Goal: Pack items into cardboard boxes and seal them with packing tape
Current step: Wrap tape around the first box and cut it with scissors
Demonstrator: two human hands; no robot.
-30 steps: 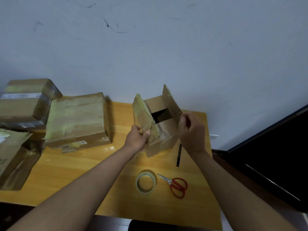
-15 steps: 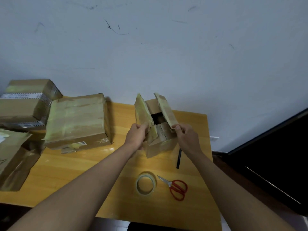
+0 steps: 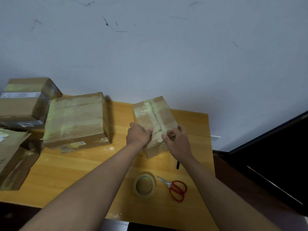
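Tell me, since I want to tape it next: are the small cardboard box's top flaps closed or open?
Closed: small cardboard box has both flaps down, meeting along the middle, left hand and right hand pressing them.

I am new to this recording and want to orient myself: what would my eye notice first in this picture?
First, the left hand and right hand pressing the flaps of a small cardboard box closed at the middle of the wooden table. Nearer the person lie a tape roll and red scissors. Larger taped boxes sit to the left.
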